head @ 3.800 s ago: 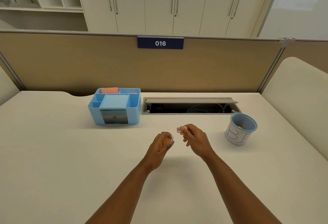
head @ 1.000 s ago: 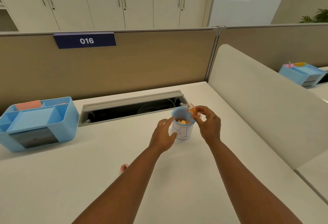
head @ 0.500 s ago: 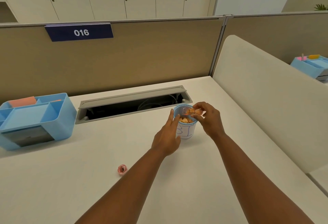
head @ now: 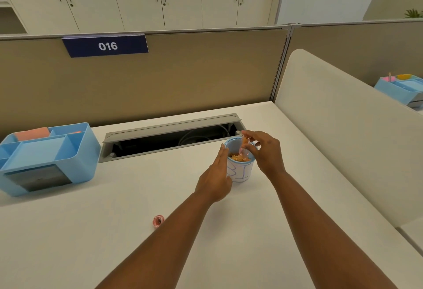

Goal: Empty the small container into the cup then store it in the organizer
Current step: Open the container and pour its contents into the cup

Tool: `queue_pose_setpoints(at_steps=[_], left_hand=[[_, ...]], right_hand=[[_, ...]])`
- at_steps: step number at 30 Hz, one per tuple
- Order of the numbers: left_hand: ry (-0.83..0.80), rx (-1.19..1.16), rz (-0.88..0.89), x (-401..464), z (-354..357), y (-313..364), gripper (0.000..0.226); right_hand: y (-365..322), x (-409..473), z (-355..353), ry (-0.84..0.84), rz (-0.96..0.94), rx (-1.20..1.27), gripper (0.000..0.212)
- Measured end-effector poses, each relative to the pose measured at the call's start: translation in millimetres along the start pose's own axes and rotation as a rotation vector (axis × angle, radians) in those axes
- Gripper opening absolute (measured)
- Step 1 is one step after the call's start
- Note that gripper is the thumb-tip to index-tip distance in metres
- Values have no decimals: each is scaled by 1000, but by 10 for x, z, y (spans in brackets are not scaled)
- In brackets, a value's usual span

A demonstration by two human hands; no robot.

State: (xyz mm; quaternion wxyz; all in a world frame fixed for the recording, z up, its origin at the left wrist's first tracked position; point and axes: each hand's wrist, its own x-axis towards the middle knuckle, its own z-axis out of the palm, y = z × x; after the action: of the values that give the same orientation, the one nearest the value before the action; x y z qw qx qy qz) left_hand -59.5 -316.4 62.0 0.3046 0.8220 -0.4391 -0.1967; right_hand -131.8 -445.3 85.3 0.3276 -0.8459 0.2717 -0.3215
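Observation:
A white cup [head: 242, 172] with a blue rim and blue marks stands on the desk, holding orange pieces. My right hand [head: 265, 151] holds the small clear container [head: 243, 145] tipped mouth-down into the cup's opening. My left hand [head: 217, 179] rests against the cup's left side, fingers straight along its wall. The container's pink lid [head: 158, 220] lies on the desk by my left forearm. The blue organizer [head: 48, 158] with several compartments sits at the far left.
An open grey cable tray [head: 171, 137] runs behind the cup. A tan partition with sign 016 [head: 106, 46] backs the desk. A white divider [head: 343, 128] bounds the right side. Another blue organizer [head: 402, 87] sits beyond it.
My right hand has tilted the small container further, from beside the rim to mouth-down inside the cup. My left hand stays against the cup. The view shifted slightly.

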Motion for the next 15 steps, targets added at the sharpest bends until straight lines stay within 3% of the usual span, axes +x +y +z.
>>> queue_pose_setpoints(at_steps=[8, 11, 15], left_hand=[[50, -45, -10, 53, -50, 25, 64], [167, -52, -2, 81, -111, 65, 53], [212, -158, 39, 187, -199, 204, 57]], right_hand=[[-70, 54, 16, 146, 20, 102, 32], [-109, 107, 15, 139, 40, 165, 31], [-145, 155, 10, 103, 25, 215, 34]])
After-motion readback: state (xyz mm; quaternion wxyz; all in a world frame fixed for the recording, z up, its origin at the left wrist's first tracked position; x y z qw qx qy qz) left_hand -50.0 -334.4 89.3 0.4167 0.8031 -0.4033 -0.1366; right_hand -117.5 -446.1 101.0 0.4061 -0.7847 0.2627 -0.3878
